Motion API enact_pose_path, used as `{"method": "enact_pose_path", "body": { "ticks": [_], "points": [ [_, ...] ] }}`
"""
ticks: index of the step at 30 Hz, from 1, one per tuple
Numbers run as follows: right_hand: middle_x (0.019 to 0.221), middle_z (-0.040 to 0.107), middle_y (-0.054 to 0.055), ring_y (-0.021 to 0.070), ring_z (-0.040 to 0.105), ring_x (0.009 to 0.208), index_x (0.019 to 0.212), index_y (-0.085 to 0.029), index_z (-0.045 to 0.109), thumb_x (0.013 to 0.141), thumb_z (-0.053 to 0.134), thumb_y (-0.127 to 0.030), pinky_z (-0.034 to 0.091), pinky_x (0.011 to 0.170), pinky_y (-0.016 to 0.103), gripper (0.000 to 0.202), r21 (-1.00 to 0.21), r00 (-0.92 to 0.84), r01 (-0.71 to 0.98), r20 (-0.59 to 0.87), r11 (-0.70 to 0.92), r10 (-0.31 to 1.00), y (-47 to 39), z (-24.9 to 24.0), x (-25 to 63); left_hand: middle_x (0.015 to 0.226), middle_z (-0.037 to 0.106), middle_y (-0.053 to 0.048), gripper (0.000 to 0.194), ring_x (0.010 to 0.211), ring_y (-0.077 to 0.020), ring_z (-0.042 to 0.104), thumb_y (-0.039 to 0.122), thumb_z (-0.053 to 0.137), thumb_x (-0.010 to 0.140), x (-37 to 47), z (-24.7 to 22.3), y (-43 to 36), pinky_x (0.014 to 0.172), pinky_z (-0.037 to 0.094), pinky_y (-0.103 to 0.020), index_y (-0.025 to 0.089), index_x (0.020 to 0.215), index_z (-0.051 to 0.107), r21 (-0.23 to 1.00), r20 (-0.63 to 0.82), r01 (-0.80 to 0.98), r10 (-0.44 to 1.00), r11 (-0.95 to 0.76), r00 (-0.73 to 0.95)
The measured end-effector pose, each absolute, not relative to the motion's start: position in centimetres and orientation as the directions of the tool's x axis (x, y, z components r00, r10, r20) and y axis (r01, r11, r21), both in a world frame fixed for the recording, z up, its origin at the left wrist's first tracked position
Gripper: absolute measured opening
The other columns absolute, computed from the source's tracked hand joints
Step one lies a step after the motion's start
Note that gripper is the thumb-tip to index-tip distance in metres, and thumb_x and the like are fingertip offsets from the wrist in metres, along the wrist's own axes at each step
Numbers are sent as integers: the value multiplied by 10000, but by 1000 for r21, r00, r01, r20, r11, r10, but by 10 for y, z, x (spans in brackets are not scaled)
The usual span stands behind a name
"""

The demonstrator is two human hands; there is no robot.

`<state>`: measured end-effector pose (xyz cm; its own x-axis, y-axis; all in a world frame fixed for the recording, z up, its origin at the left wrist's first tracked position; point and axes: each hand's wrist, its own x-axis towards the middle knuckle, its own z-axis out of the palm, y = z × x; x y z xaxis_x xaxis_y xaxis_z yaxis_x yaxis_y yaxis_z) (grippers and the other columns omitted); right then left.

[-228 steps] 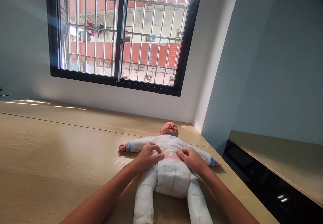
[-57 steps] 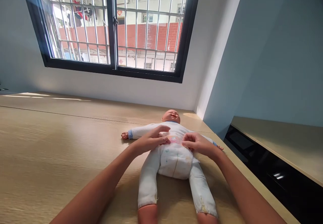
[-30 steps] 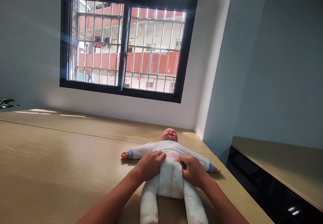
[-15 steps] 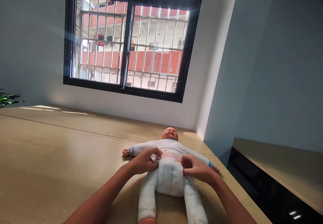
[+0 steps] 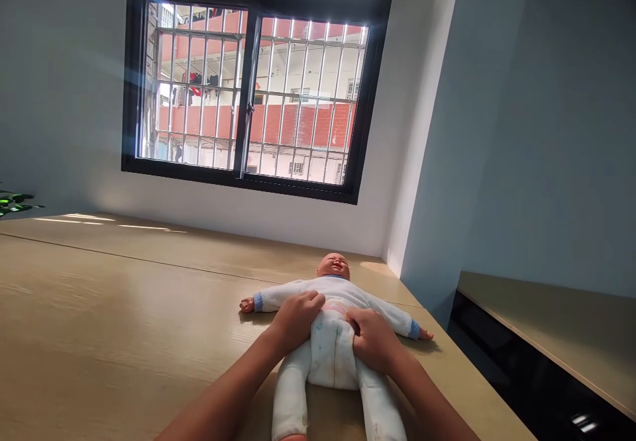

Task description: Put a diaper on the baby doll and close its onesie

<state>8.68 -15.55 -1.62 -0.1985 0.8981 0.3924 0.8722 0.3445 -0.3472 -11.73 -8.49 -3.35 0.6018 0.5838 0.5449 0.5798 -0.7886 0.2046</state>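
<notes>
A baby doll (image 5: 333, 266) lies on its back on the wooden table, arms spread, in a white top with blue cuffs. Around its hips is a white diaper (image 5: 332, 351) with faint blue marks and a pink strip at the waist. At the diaper's left waist edge, my left hand (image 5: 298, 318) is closed, fingers curled over the edge. My right hand (image 5: 372, 336) is closed at the right waist edge, its thumb and fingers gripping the diaper there. Both hands hide the diaper's side fastenings.
The wooden table (image 5: 124, 302) spreads widely to the left, with a seam across it. A barred window (image 5: 243, 90) is in the wall behind. Beyond a dark gap on the right stands another wooden surface (image 5: 546, 328). Plant leaves (image 5: 17, 202) show at far left.
Both hands have moved inward over the diaper's waist, and their fingers have closed more. The diaper's front looks slightly narrower. The doll stays in place; the camera view has shifted slightly.
</notes>
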Motion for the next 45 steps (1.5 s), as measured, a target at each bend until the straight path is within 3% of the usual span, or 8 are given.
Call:
{"method": "enact_pose_path", "body": {
  "ticks": [7,11,15,20,26,29,36,45],
  "points": [
    [616,418,-28,134,355,603,640,-216,367,708,551,-199,246,544,293,198,-596,-258,734,197,325,946,-161,-4,106,1008,663,-17,163,864,-173,591,157,562,802,-146,-41,-77,687,482,-250,196,949,621,591,474,331,649,-736,596],
    [571,373,-44,119,326,594,595,-210,330,709,531,-210,223,546,278,231,-548,-212,786,196,287,957,-154,-12,113,1065,626,-16,267,837,-160,569,151,602,784,-149,-46,-73,704,466,-250,216,1040,636,523,506,419,666,-743,548],
    [534,407,-38,117,331,599,545,-192,340,711,521,-200,200,577,288,246,-423,-145,867,288,262,947,-146,-23,107,994,625,-24,151,845,-171,571,144,519,861,-135,-47,-73,731,435,-265,206,947,627,386,579,509,632,-769,516],
    [515,472,-2,125,292,591,487,-188,358,729,527,-218,191,577,310,296,-443,-127,863,274,242,953,-148,-23,99,890,621,-37,109,785,-183,559,150,488,878,-126,-44,-74,692,403,-280,184,852,588,299,587,606,642,-738,493],
    [501,454,-51,115,399,512,589,-216,409,693,524,-256,261,503,253,160,-718,-183,668,100,198,978,-150,-11,122,935,613,-9,219,769,-146,531,65,511,738,-138,-45,-72,668,401,-242,194,883,611,494,602,421,649,-761,465],
    [520,496,-44,121,429,494,634,-220,439,749,536,-363,316,508,257,208,-815,-93,556,133,163,987,-144,-13,129,850,585,-2,163,723,-135,506,114,537,751,-141,-44,-73,638,392,-236,178,886,604,611,576,350,702,-710,420],
    [570,503,-13,165,453,600,599,-222,388,837,502,-595,301,584,299,457,-578,85,800,374,161,923,-130,-39,102,806,576,5,325,717,-147,506,489,587,868,-122,-51,-80,639,375,-252,172,938,560,691,477,361,770,-626,423],
    [587,525,-4,187,478,627,621,-226,390,867,420,-392,296,606,313,299,-529,63,826,430,195,900,-126,-46,103,753,592,3,166,664,-155,521,259,498,883,-118,-51,-78,627,354,-260,183,1017,560,610,515,479,775,-632,366]
  ]
}}
